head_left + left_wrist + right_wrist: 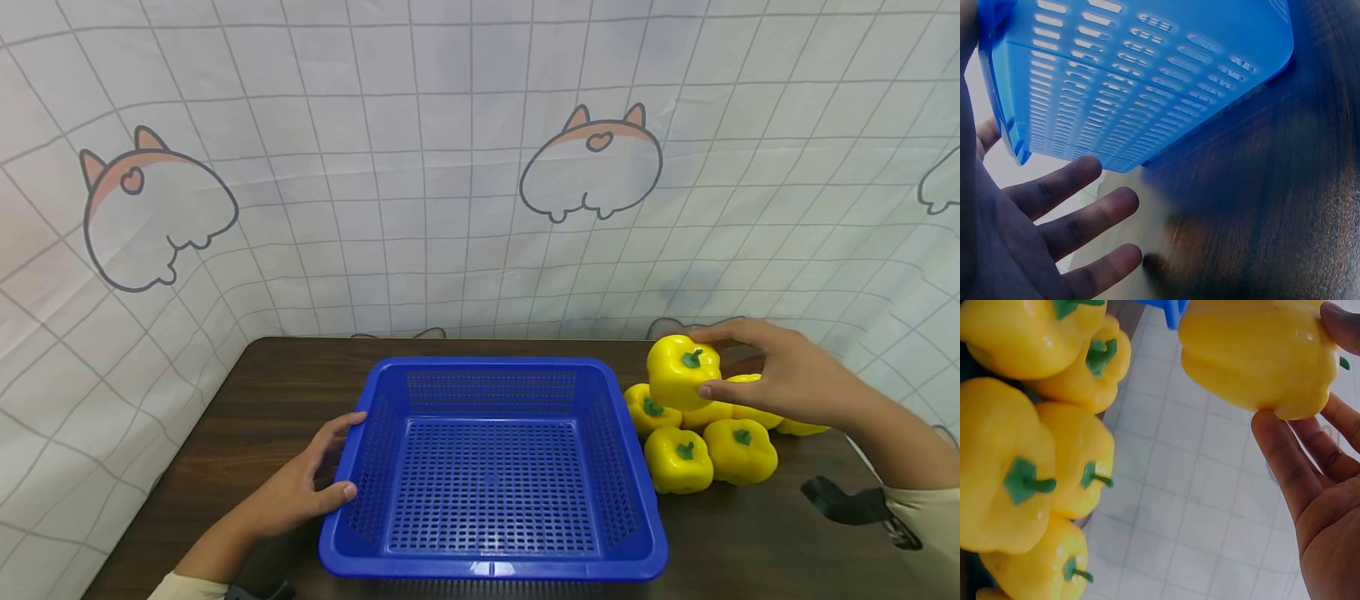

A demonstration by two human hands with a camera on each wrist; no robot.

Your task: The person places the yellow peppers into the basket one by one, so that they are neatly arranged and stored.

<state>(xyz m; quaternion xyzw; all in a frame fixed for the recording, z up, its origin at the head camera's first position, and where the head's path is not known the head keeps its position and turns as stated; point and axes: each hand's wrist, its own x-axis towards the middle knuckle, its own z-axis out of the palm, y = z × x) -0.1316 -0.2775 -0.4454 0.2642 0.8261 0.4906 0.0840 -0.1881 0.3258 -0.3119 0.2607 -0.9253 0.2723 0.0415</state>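
My right hand (795,375) holds a yellow bell pepper (678,371) between thumb and fingers, raised above several other yellow peppers (742,452) just right of the basket. In the right wrist view the gripped pepper (1260,353) is between the thumb and fingertips of the hand (1329,512), apart from the pile (997,462). At the left side of the blue basket (491,568), my left hand (288,492) touches the rim with its fingers spread. The left wrist view shows three fingers of that hand (1066,219) extended beside the basket's perforated wall (1166,75). Nothing lies inside the basket.
A dark brown wooden table (255,400) carries the basket and peppers. Behind it hangs a white grid-patterned cloth (450,250) with cartoon animal drawings. A dark strap-like object (847,504) is at the right sleeve.
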